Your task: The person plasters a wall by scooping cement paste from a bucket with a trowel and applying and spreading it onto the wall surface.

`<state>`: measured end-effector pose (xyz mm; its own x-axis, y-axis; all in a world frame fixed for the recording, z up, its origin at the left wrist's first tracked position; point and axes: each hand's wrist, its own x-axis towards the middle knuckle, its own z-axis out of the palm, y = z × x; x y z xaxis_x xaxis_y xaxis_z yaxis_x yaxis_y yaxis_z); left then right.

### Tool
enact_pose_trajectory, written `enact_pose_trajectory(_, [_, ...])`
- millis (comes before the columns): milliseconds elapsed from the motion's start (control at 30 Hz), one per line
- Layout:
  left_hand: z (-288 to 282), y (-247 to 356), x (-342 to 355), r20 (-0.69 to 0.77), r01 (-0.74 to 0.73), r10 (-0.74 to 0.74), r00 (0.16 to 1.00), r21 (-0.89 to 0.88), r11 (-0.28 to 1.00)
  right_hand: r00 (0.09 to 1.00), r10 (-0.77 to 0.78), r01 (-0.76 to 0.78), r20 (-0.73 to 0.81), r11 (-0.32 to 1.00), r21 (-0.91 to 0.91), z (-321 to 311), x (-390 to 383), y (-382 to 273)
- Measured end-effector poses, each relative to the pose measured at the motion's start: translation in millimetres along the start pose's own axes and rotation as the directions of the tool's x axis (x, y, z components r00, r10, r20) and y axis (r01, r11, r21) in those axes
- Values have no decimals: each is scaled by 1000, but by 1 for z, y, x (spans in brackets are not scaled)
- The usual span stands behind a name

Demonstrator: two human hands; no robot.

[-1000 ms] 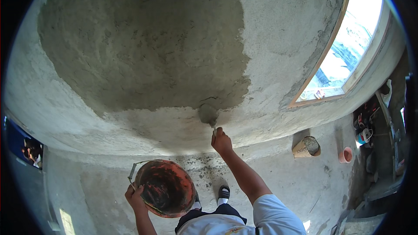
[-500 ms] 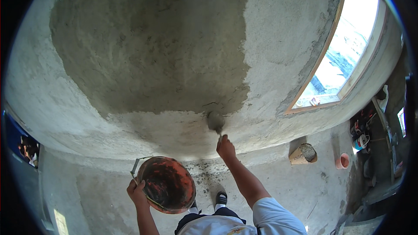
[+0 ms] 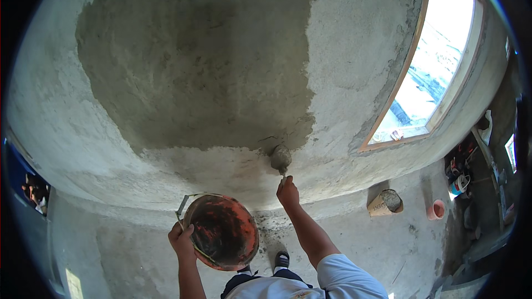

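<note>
My left hand [image 3: 182, 235] is closed on the rim of an orange bucket [image 3: 248, 231], tilted so its dark, stained inside shows; its metal handle stands out to the left. My right hand [image 3: 287, 190] grips the handle of a trowel [image 3: 280, 159] heaped with grey mortar. The trowel is at the wall [image 3: 343, 61], just beneath the lower edge of a large, darker, damp patch of plaster [image 3: 199, 72]. Whether the blade touches the wall is hard to tell.
A wood-framed window [image 3: 410, 111] sits at right. On the floor [image 3: 130, 243] stand an open paper sack [image 3: 382, 206] and a pink bucket [image 3: 435, 210]. Tools and pails [image 3: 460, 180] crowd the far right. Small, unclear figures or objects [image 3: 36, 194] show through an opening at far left.
The trowel and my right hand have shifted slightly right and down in the picture. My left hand and the bucket have moved right and up. The view has shifted a little too.
</note>
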<state>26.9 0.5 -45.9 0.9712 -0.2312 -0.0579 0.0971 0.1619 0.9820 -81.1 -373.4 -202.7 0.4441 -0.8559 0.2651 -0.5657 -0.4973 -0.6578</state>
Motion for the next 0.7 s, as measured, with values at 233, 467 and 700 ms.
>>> enact_pose_trajectory(233, [-13, 1, -3, -18, -8, 9, 1000, 52, 999, 993, -20, 42, -116, 981, 190, -9, -3, -27])
enact_pose_trajectory(467, [-5, 6, -1, 1, -17, 16, 1000, 41, 999, 995, 44, -42, 85, 999, -19, 19, 18, 0])
enact_pose_trajectory(700, [-1, 13, 0, 0, -28, 28, 1000, 15, 1000, 982, -186, 184, 40, 982, 49, -9, -8, 28])
